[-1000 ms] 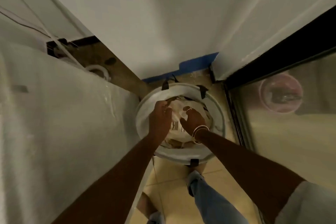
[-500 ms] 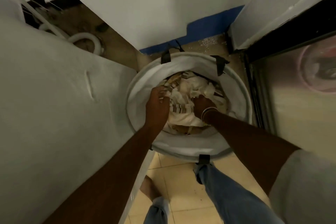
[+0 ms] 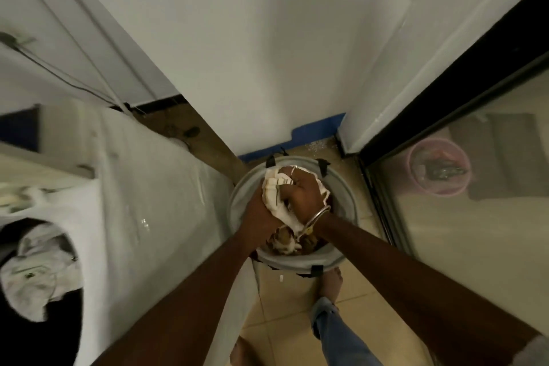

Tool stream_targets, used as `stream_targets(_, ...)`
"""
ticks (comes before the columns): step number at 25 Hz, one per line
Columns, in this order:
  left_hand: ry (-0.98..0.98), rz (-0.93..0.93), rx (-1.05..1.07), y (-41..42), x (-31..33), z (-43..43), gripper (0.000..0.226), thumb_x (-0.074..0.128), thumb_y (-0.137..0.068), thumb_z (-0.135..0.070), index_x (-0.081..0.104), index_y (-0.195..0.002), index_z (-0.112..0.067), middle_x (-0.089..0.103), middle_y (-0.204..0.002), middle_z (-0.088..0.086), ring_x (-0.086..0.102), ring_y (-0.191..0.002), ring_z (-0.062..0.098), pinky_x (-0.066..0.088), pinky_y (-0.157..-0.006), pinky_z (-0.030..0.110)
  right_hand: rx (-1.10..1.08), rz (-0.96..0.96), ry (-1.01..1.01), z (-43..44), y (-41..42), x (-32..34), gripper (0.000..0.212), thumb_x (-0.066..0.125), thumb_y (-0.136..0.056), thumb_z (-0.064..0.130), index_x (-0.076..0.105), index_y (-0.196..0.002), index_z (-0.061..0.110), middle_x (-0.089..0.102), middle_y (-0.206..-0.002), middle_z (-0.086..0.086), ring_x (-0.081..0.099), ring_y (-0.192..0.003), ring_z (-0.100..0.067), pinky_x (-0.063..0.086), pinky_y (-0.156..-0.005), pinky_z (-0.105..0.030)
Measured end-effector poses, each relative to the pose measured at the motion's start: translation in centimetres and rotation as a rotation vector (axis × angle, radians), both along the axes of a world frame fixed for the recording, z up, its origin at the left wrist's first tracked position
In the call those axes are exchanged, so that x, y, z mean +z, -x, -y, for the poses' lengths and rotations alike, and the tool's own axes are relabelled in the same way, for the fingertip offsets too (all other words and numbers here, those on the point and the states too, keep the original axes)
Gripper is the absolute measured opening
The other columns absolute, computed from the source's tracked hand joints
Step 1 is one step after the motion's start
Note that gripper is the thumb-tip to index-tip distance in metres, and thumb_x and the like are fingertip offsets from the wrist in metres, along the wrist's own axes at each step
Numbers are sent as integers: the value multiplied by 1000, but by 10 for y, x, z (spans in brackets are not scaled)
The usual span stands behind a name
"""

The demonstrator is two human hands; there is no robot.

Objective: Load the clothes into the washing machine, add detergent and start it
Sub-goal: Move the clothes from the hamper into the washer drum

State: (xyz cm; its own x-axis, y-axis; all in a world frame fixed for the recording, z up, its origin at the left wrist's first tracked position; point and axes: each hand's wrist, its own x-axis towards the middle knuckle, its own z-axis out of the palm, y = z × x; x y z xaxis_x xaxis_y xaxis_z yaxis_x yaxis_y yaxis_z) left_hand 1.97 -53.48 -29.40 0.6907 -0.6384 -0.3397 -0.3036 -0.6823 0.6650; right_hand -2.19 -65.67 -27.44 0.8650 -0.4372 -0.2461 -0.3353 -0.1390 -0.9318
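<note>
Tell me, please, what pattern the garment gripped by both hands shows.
Cream garment with thin dark stripes; the head view shows it best.

1. Floor (image 3: 285, 306): beige tiles with pale joints, seen at lower centre. A darker brown stretch runs behind the washing machine to the wall.
2. Washing machine (image 3: 166, 187): white; stands on the floor at left, its side just beside the laundry basket.
3. Laundry basket (image 3: 350, 196): round, pale rim with black tabs; stands in the corner, near the blue strip (image 3: 315, 131) at the wall's foot.
4. Bare foot (image 3: 331, 285): planted on the tiles just in front of the basket.
5. Small white scrap (image 3: 280, 278): lies on a tile beside the basket's near edge.
</note>
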Motion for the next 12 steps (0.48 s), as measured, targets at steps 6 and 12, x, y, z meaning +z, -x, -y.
stream_targets(6, 246, -122, 267, -12, 125, -20, 35, 71, -85, -34, 58, -117, -26, 65, -119, -6, 63, -115, 20, 50, -102, 36, -28, 411, 148, -35, 21, 128, 27, 57, -90, 14, 59, -116, 6, 63, -108, -7, 61, -104, -23, 49, -90, -45)
stream_targets(12, 535, -211, 453, -6, 233, -65, 58, 83, -75, -28, 61, -129, -19, 69, -120, -2, 66, -108, 12, 53, -99, 37, -500, 178, 10, -87, 89, 158, 44, 60, -92, 44, 43, -129, 27, 47, -135, -1, 52, -115, -4, 39, -104, -16)
